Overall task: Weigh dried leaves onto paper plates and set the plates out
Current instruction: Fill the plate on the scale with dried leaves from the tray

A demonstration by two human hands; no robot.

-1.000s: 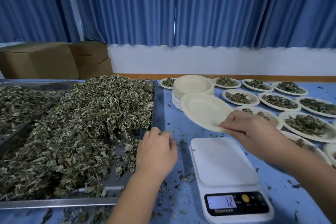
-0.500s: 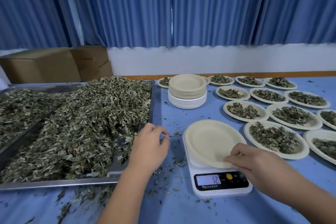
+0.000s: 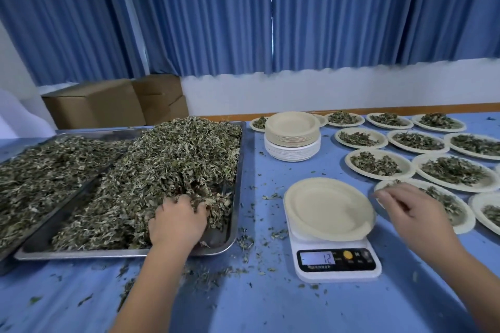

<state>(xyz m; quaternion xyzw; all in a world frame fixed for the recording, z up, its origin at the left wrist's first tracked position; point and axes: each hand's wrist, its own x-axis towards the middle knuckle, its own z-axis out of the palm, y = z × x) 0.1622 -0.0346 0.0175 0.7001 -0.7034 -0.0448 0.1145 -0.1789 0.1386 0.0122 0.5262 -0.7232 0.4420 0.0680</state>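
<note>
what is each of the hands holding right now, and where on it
The left hand grips a clump of dried leaves at the pile's near edge; the right hand holds nothing.

1. The number "12" stands on the pale lit display [image 3: 317, 258] of the white plastic digital kitchen scale [image 3: 305, 276], just left of the right hand [image 3: 414, 215] and nearer to the person.
2. The small print under this display is too blurred to read.

Shiny metal tray [image 3: 238, 170], matt paper plate [image 3: 328, 207], glossy white plastic scale [image 3: 338, 276], blue cloth curtains [image 3: 351, 8]
</note>
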